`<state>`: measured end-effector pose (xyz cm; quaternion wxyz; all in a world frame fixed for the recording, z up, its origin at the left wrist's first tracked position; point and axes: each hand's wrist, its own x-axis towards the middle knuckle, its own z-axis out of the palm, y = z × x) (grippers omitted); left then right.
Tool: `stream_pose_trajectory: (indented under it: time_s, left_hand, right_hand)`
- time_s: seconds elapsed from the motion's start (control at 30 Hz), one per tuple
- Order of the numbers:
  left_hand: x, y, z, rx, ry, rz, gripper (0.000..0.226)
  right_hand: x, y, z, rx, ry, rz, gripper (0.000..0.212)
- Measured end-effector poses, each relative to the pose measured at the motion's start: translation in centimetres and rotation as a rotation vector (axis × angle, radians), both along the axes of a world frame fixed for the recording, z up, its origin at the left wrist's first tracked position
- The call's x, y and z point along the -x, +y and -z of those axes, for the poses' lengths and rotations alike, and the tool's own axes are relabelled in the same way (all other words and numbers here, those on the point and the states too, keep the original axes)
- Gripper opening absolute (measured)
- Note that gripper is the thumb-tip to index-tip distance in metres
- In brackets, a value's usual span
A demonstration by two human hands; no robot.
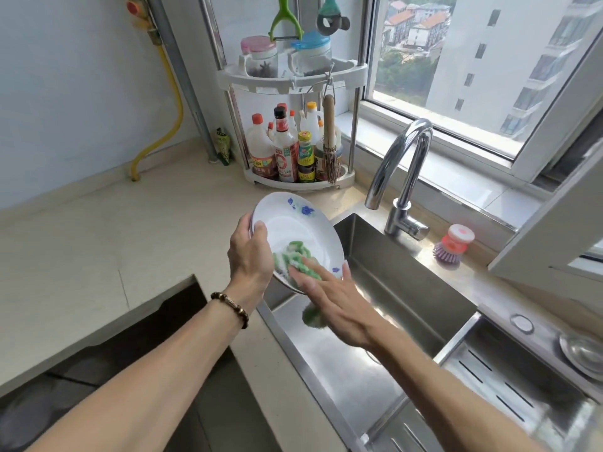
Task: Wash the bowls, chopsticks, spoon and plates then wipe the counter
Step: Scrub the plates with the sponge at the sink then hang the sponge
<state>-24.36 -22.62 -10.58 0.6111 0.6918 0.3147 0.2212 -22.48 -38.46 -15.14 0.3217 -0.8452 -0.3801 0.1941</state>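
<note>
Head view: the steel sink [385, 282] holds nothing visible beneath the hands. Over its left edge, the left hand [249, 256] grips the rim of a tilted white plate [293, 230], thumb on its face. The right hand [329, 301], fingers flat, presses a green cloth [295, 257] against the plate. Bare counter [98, 243] lies left; the faucet [401, 177] stands behind.

— Plate [293, 223]?
— Glossy glazed ceramic, white with blue print. The green scrubber [295, 256] on it looks coarse and knitted.
— Sink [401, 288] and faucet [404, 164]?
— Both metal: sink brushed, satin; faucet polished, mirror-bright.
— Counter [98, 243]?
— Smooth beige stone-like surface, low sheen.
— Remaining items?
— Rack [293, 79] white plastic; hanging brush [330, 138] wooden handle, rough straw bristles; bracelet [233, 309] polished beads.
</note>
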Motion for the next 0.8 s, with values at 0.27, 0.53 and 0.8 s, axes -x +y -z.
stream_pose_trajectory:
  time_s: [0.27, 0.53, 0.8]
  left_hand:
    - [0.6, 1.3, -0.2, -0.005, -0.007, 0.012, 0.035]
    - [2.4, 1.9, -0.6, 0.252, 0.118, 0.308, 0.030]
    - [0.5, 2.9, -0.2, 0.139, 0.092, 0.111, 0.030]
  right_hand:
    - [0.2, -0.3, -0.1, 0.022, -0.034, -0.017, 0.085]
    - [-5.7, -0.2, -1.1, 0.328, -0.481, -0.124, 0.087]
    - [0.6, -1.1, -0.5, 0.097, -0.173, -0.200, 0.101]
